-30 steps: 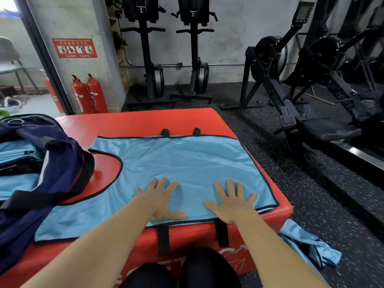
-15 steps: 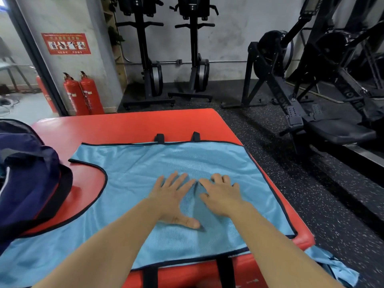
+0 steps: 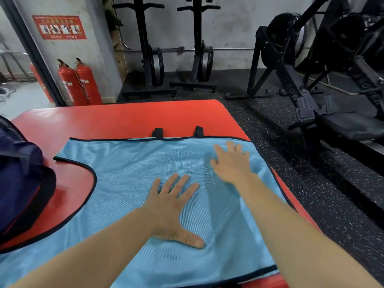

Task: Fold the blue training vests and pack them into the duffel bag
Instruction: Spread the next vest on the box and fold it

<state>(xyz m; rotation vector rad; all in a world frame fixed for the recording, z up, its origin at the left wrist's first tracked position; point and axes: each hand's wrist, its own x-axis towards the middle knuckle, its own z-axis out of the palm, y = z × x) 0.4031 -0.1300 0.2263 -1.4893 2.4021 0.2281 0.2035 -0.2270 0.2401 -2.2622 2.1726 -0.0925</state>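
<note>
Pressing flat: left hand (image 3: 171,206), right hand (image 3: 232,165); vest (image 3: 128,183)

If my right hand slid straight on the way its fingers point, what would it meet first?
The right hand would probably meet the black far hem of the blue vest first, then red platform.

Bare red padded platform (image 3: 124,119) lies open beyond the flat light-blue mesh vest (image 3: 128,183); a navy fabric duffel bag (image 3: 20,183) crowds the left edge, while two black strap loops (image 3: 158,133) poke up, apparently from the platform, at the vest's far hem
</note>
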